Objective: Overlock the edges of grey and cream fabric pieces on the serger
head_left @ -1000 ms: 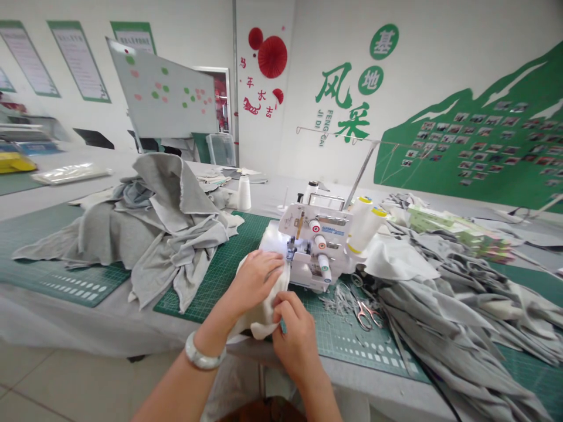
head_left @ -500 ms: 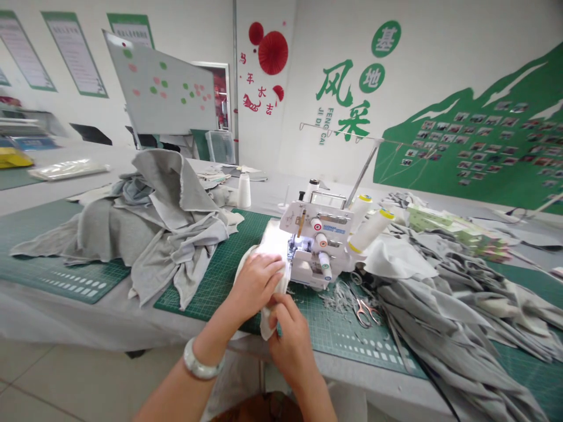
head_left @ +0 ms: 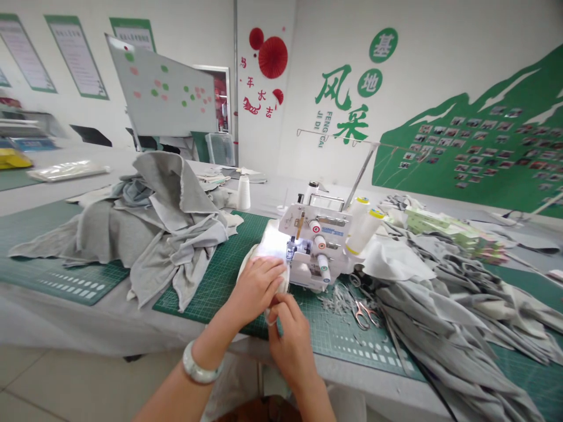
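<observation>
A white overlock sewing machine (head_left: pixel 314 234) stands on the green cutting mat, its lamp lighting the needle area. White fabric (head_left: pixel 269 239) lies at the left of the needle and runs toward me. My left hand (head_left: pixel 259 287), with a pale bangle on the wrist, rests on this fabric, palm down, fingers extended toward the machine. Just below and to the right, my right hand (head_left: pixel 290 328) pinches the near edge of the white fabric between thumb and fingers. The fabric under my left palm is hidden.
Grey cloth (head_left: pixel 171 217) is heaped on the left, and more grey cloth (head_left: pixel 440 310) hangs over the front edge on the right. Scissors (head_left: pixel 366 315) and thread scraps (head_left: pixel 336 298) lie right of the machine. A white thread cone (head_left: pixel 243 192) stands behind the mat.
The near end of the white fabric hangs less far below my hands and has shifted toward the machine. My right hand stays pinched on it. The view has shifted slightly.
</observation>
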`<state>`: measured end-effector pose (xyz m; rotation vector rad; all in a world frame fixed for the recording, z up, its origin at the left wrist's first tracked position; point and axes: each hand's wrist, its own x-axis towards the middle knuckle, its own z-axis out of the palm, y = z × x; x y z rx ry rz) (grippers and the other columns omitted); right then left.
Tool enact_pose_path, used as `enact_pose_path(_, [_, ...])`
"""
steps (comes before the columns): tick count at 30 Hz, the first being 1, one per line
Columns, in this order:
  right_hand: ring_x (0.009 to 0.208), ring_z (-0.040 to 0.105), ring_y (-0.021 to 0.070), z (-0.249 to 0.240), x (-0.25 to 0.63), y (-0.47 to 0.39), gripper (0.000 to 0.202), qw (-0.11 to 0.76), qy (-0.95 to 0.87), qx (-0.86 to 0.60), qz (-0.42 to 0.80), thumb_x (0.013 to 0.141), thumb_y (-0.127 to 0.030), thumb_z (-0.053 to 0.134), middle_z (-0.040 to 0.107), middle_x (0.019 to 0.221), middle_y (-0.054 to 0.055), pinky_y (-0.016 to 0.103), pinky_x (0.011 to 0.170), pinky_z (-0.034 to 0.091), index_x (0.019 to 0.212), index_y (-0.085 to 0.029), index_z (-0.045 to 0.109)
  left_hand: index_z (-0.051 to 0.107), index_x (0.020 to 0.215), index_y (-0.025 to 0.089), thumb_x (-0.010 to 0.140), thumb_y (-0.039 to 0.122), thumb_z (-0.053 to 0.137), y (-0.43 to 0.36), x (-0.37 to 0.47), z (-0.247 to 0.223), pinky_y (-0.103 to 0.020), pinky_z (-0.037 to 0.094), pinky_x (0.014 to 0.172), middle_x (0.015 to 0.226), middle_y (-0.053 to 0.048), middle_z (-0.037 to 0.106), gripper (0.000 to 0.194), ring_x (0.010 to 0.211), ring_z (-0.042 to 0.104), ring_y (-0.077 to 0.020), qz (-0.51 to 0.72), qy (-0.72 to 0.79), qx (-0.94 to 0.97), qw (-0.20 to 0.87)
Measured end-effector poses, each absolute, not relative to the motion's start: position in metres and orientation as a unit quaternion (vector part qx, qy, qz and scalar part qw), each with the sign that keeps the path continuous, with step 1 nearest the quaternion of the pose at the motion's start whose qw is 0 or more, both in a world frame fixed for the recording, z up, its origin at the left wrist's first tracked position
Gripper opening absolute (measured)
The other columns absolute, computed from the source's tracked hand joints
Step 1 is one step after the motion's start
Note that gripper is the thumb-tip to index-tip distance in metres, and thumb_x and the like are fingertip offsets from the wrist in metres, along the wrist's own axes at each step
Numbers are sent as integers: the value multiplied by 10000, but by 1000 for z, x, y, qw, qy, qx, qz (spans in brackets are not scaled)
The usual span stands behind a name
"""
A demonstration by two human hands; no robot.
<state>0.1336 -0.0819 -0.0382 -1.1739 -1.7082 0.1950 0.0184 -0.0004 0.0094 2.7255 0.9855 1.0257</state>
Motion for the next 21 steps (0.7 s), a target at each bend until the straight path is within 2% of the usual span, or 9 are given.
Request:
enact_pose_path(5, [849, 529, 163, -38, 138, -82, 220, 509, -705, -488, 71, 824, 4, 432, 575, 925, 52, 268, 756, 406, 761, -197, 494, 628, 1111, 204, 943, 163, 455, -4, 17, 9, -446, 323, 1045, 1214, -50, 632, 244, 1156, 521, -217, 348, 318, 882, -4])
enact_pose_path(9, [846, 532, 159, -39, 137, -81, 203, 528, -694, -480, 95, 859, -21, 441, 568, 901, 44, 264, 756, 415, 785, -200, 502, 636, 1073, 206, 938, 157, 472, -6, 15, 8, -401, 374, 953, 1100, -45, 654, 218, 1052, 552, -203, 351, 314, 882, 9])
enact_pose_path(16, [852, 547, 152, -34, 135, -78, 176, 570, -670, -457, 131, 896, -66, 453, 569, 881, 31, 264, 769, 435, 810, -202, 525, 626, 1103, 205, 934, 175, 476, -2, 16, 6, -423, 358, 989, 1165, -56, 637, 228, 1098, 539, -221, 350, 329, 877, 13])
enact_pose_path(21, [807, 556, 141, -30, 136, -79, 150, 583, -633, -480, 171, 902, -130, 499, 586, 896, 20, 256, 746, 460, 1018, -204, 559, 635, 1080, 194, 895, 98, 484, -5, 14, 5, -424, 359, 995, 1158, -68, 639, 257, 1103, 541, -224, 368, 305, 878, 3])
